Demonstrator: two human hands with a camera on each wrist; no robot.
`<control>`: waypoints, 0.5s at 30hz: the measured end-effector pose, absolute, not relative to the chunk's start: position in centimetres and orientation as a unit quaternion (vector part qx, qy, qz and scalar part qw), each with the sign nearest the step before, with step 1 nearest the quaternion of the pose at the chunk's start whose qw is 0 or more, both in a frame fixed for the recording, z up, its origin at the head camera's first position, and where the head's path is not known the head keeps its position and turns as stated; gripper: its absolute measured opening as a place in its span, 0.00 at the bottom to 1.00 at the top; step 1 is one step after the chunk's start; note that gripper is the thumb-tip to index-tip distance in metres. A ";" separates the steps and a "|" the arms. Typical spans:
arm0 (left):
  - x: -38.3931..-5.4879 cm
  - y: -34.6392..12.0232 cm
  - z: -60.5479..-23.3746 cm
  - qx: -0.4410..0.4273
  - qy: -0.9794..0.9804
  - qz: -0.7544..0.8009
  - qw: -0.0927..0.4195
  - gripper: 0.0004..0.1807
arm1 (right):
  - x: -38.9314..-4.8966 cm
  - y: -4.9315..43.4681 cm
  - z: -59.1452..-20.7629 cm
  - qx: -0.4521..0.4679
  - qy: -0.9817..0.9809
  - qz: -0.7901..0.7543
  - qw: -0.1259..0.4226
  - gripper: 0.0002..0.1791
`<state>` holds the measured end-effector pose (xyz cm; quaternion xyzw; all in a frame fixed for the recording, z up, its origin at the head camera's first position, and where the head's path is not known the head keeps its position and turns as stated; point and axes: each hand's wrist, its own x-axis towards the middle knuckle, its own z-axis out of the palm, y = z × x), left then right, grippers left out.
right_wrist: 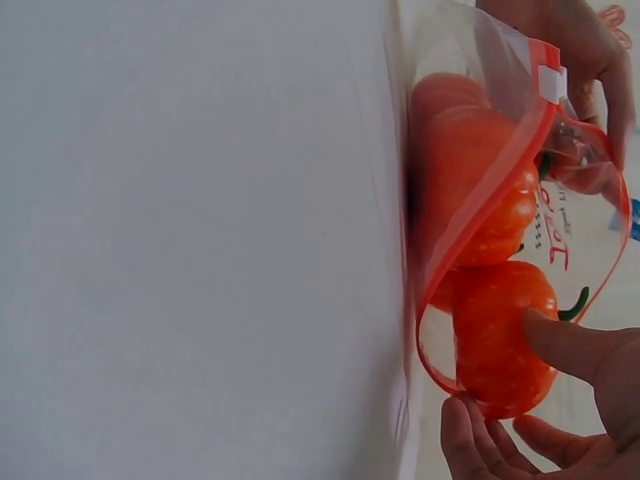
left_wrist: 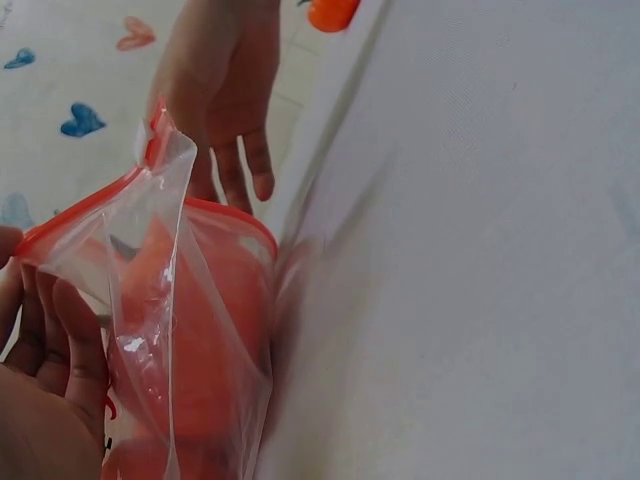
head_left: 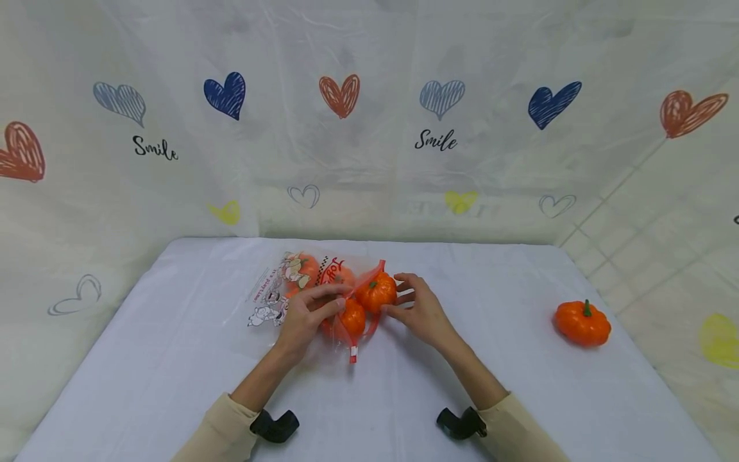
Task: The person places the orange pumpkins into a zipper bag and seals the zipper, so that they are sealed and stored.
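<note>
A clear zip bag (head_left: 262, 301) with a red zip edge and printed cartoon figures lies on its side, its mouth facing right. Several small orange pumpkins (right_wrist: 480, 170) sit inside it. My left hand (head_left: 308, 314) pinches the bag's upper red edge, holding the mouth apart; the left wrist view shows its fingertips at that edge (left_wrist: 85, 205). At the mouth, my right hand (head_left: 421, 311) grips another orange pumpkin (head_left: 378, 292), thumb on one side and fingers on the other. This pumpkin (right_wrist: 505, 340) has a green stem and lies partly within the red rim.
One more orange pumpkin (head_left: 583, 323) with a green stem rests on the right side of the white-covered table (head_left: 144, 359). Behind the table hangs a pale curtain (head_left: 375, 160) printed with hearts. A black wrist device (head_left: 276, 427) shows at the left cuff, another (head_left: 460, 423) at the right.
</note>
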<state>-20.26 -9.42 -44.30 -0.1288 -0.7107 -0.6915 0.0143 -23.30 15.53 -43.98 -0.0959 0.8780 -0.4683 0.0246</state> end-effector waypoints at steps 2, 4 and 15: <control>-20.3 -9.4 -44.3 -0.130 -0.714 -0.688 0.016 0.15 | -23.4 15.3 -43.9 -0.084 0.873 -0.479 0.029 0.35; -20.3 -9.4 -44.3 -0.132 -0.714 -0.687 0.016 0.15 | -23.4 15.2 -43.9 -0.073 0.871 -0.486 0.033 0.33; -20.4 -9.5 -44.3 -0.142 -0.717 -0.683 0.011 0.15 | -23.7 14.7 -44.1 -0.077 0.872 -0.483 0.016 0.30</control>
